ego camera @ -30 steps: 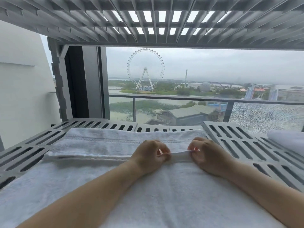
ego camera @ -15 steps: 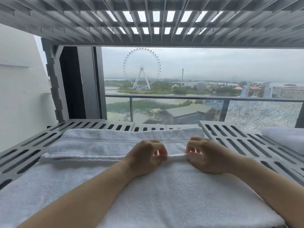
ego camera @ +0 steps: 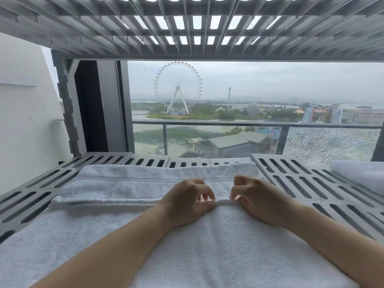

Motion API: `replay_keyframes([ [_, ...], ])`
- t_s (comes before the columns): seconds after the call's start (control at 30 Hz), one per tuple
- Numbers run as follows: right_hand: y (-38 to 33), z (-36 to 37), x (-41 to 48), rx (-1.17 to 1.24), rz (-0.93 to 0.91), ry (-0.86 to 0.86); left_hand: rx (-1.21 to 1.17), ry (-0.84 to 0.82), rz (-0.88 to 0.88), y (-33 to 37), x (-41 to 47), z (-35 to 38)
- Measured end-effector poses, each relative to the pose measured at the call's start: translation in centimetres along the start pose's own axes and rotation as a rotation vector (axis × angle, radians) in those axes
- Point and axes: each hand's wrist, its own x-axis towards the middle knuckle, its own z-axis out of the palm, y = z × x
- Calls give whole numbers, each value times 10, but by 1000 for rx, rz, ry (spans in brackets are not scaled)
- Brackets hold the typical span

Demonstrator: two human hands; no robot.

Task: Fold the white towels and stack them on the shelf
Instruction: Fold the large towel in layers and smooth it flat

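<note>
Fingertips [ego camera: 210, 198] of the left hand [ego camera: 185, 202] are curled down and pinched with the thumb on the far hem of the near white towel [ego camera: 187, 246], which is spread flat across the front of the slotted grey shelf [ego camera: 291, 179]. The right hand [ego camera: 261, 200] is set just beside it, its fingers bent onto the same raised hem, so that a short ridge of cloth is gripped between the two hands. Both forearms are laid over the towel, reaching in from the lower edge of the head view. A second towel [ego camera: 145, 183], already folded, is seen lying directly behind the hem, touching it and running leftward along the shelf. At the far right edge another folded white towel [ego camera: 359, 173] is rested on the shelf, well apart from the hands. An upper slatted shelf [ego camera: 187, 28] is spanned overhead. Beyond the shelf a window with a railing [ego camera: 228, 122] is seen, and a Ferris wheel [ego camera: 178, 88] far outside.
</note>
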Motion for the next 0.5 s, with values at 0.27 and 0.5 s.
replay_keyframes([
  [0.27, -25, 17, -2, -110, 206, 1, 22, 53, 5, 3, 1, 2],
  [0.5, -29, 7, 0, -195, 330, 15, 56, 107, 5, 8, 2, 4],
])
